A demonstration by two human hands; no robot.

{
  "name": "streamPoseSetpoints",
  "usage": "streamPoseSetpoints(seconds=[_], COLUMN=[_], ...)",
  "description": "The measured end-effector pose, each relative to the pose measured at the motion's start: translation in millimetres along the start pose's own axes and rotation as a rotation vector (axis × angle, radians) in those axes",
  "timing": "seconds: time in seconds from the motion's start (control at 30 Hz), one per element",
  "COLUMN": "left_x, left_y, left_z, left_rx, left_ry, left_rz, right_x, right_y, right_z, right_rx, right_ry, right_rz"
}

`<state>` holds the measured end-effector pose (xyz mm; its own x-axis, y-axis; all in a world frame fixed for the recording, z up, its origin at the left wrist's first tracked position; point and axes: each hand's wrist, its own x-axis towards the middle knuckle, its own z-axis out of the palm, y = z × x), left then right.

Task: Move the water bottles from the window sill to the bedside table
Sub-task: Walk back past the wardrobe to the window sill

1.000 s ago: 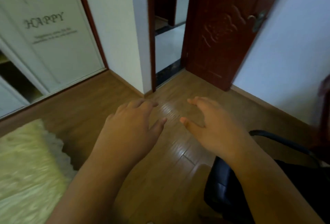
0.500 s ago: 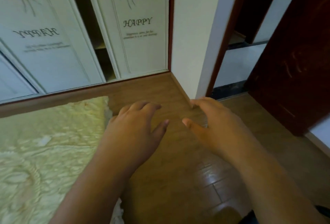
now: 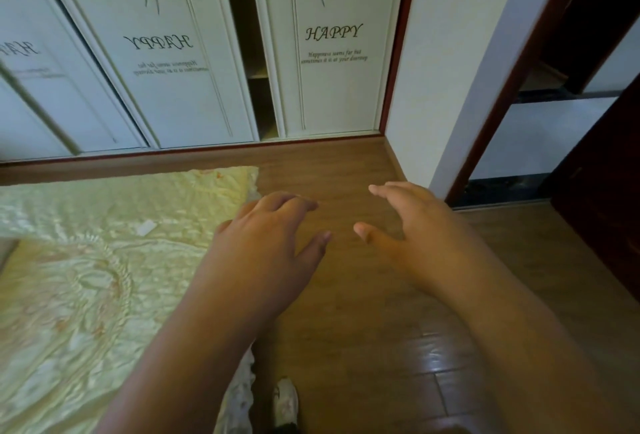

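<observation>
Both hands (image 3: 273, 243) (image 3: 412, 229) empty, shoe (image 3: 285, 402) half-hidden

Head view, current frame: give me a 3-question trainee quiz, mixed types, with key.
1. True or false: the left hand is gripping a water bottle.
2. Multiple choice: what lies directly under the left forearm? A) a black chair B) the cream bedspread C) a window sill
3. Fill in: the large word printed on the wardrobe door nearest the wall corner is ____.

Key
1. False. Both it and the right hand are held out over the wooden floor with fingers loosely spread, holding nothing. No bottle is in view.
2. B
3. HAPPY
</observation>
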<state>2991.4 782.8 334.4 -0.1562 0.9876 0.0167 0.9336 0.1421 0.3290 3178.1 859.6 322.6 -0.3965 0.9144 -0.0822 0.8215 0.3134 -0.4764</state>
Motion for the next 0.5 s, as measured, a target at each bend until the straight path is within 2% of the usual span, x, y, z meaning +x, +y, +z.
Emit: streamPoseSetpoints(seconds=[0.2, 0.5], left_x=[26.6, 110.6], left_y=[-20.4, -72.8], left_z=[-0.9, -18.3], left_rx=[0.0, -0.042], left_ry=[-0.017, 0.008], left_rz=[-0.019, -0.002], right_x=[26.4, 106.0], right_y=[-10.2, -43.2], right_z=[2.7, 5.3], right_rx=[-0.027, -0.07], right_ry=[-0.025, 0.044], right_rz=[0.013, 0.079])
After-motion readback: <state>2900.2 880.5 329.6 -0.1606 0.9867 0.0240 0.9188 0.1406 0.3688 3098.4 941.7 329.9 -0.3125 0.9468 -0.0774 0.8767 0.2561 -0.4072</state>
